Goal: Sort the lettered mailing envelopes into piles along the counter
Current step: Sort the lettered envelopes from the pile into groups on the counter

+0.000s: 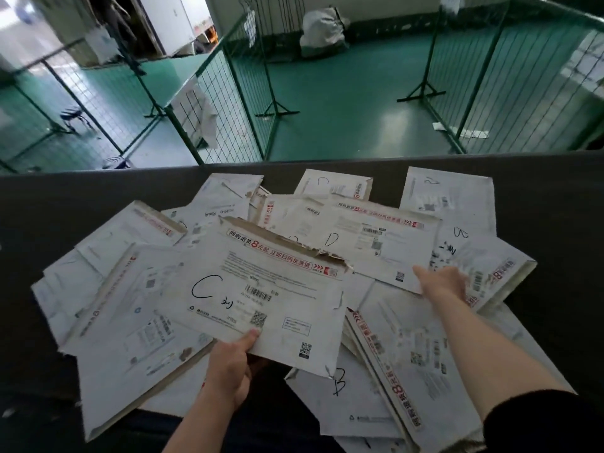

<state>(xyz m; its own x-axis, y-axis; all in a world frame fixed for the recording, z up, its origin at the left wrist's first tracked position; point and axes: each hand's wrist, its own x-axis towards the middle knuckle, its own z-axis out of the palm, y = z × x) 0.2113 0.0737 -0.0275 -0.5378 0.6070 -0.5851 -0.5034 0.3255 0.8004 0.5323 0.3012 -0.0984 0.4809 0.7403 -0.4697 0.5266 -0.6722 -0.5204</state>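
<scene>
Well, head view only:
Hidden or unclear: most envelopes in the heap (pixel 108 308) overlap, so many letters are covered; fine print is blurred; the right hand's fingertips smear with motion, and whether they grasp anything cannot be told.
C envelope (pixel 261 289): held above the heap, long axis running left to right, torn flap edge away from the person, the hand-written C at its left.
Left hand (pixel 230 364): pinches the C envelope's near edge, thumb on top (fingers beneath, unseen).
Right hand (pixel 441 284): reaches over the D envelope (pixel 376 240), at its near right corner.
Counter (pixel 65 207): dark, carrying the whole loose heap.
Beyond: green wire fencing (pixel 225 103) on a green floor.
</scene>
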